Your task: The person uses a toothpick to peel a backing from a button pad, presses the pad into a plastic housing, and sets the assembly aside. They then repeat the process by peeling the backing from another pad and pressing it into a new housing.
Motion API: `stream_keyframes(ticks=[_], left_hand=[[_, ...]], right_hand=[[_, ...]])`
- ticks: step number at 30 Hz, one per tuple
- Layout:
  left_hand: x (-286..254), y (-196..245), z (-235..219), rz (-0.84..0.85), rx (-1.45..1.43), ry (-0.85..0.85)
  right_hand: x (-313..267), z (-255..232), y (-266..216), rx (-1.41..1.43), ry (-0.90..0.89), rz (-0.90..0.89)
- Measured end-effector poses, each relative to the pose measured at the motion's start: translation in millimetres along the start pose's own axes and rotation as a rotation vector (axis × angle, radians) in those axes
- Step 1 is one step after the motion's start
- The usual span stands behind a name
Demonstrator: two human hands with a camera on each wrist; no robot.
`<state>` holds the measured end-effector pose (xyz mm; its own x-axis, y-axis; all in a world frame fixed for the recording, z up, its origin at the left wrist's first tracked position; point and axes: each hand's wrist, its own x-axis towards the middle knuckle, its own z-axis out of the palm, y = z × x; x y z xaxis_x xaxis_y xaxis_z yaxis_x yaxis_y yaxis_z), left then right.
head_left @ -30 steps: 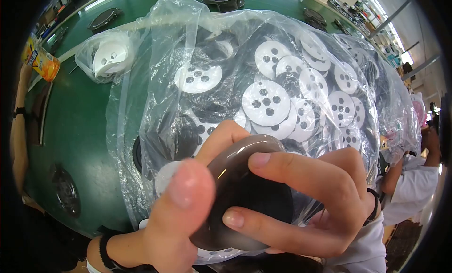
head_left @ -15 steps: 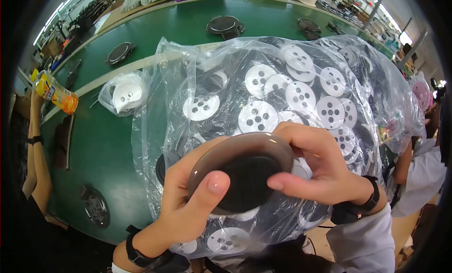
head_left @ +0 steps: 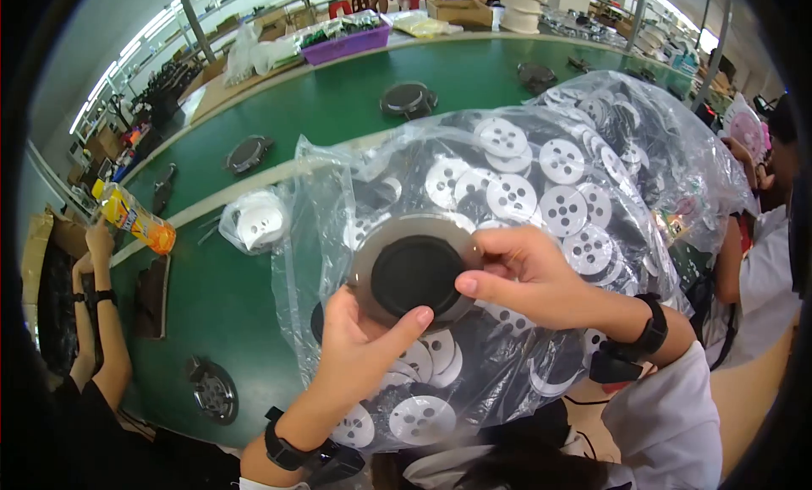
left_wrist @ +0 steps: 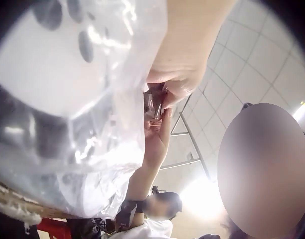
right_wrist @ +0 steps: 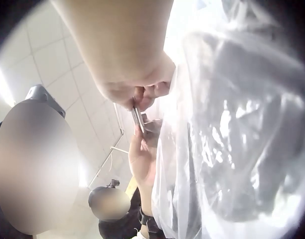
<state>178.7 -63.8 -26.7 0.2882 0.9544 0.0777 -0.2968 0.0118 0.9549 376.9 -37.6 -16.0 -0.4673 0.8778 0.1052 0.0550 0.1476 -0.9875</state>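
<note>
A round smoky-translucent plastic cover [head_left: 365, 266] with a black middle [head_left: 414, 274] is held up in front of the person, its flat face turned to the head camera. My left hand [head_left: 359, 346] grips its lower left rim, thumb on the front and fingers behind. On the right edge, my right hand [head_left: 537, 279] pinches the rim between thumb and fingers. Behind and below lies a big clear plastic bag [head_left: 296, 279], full of white discs with dark holes [head_left: 512, 197]. In the right wrist view the cover [right_wrist: 139, 119] shows edge-on between both hands.
A small bag with white pieces [head_left: 258, 224] sits on the green table [head_left: 254, 338] to the left. Dark round parts [head_left: 408, 99] lie along the far strip, another [head_left: 211, 390] at near left. Another person's hand [head_left: 100, 240] is beside a yellow-orange bottle [head_left: 135, 218]. A purple tray [head_left: 347, 46] stands farther back.
The head view has tilted up, and the cover appears smaller and faces the camera more squarely. My right fingers have moved off its black face to the right rim; the left hand still holds it.
</note>
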Motion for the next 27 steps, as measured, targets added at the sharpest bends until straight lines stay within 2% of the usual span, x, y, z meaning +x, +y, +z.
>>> stream_keyframes(ticks=[2, 4, 8, 9, 12, 13, 14, 16, 18, 20, 21, 23, 24, 27], left_hand=[[0.4, -2.1, -3.4, 0.041, 0.017, 0.009], [-0.1, -0.6, -3.2, 0.039, -0.048, -0.008], [-0.8, 0.2, -2.5, -0.01, -0.138, 0.105], [-1.2, -1.9, -3.3, 0.027, -0.149, 0.135], [4.0, 1.5, -8.4, 0.077, -0.229, 0.216], [6.3, 4.0, -8.1, 0.123, -0.161, 0.244], [7.4, 5.6, -12.6, 0.131, -0.164, 0.262], [12.2, 7.6, -22.9, 0.13, -0.373, 0.371], [13.3, 10.3, -31.1, 0.176, -0.355, 0.371], [17.3, 5.9, -40.1, 0.279, -0.278, 0.442], [18.5, 5.5, -41.0, 0.29, -0.253, 0.455], [18.5, 5.6, -41.6, 0.275, -0.244, 0.455], [18.8, 5.6, -42.1, 0.268, -0.24, 0.455], [19.2, 3.9, -41.3, 0.254, -0.235, 0.448]], right_hand=[[4.4, 0.6, 3.6, -0.05, -0.008, -0.064], [8.7, 4.9, -2.6, 0.064, -0.111, 0.029], [19.0, 5.9, -24.2, -0.082, -0.211, 0.068], [24.5, 3.6, -30.1, -0.119, -0.232, 0.127], [49.8, 4.1, -36.6, -0.127, -0.3, 0.092], [60.4, 3.5, -43.8, -0.181, -0.336, 0.048], [72.6, 5.6, -50.4, -0.168, -0.321, 0.022], [104.4, -0.4, -55.4, -0.092, -0.151, 0.044], [152.5, -13.7, -51.9, 0.167, -0.071, -0.074], [193.2, -21.4, -56.5, 0.151, 0.087, 0.047], [207.1, -25.7, -53.0, 0.157, 0.087, 0.049], [222.8, -31.7, -43.9, -0.111, 0.129, 0.274], [219.7, -28.5, -41.5, -0.107, 0.133, 0.279], [197.9, -18.4, -37.9, -0.286, 0.052, 0.103]])
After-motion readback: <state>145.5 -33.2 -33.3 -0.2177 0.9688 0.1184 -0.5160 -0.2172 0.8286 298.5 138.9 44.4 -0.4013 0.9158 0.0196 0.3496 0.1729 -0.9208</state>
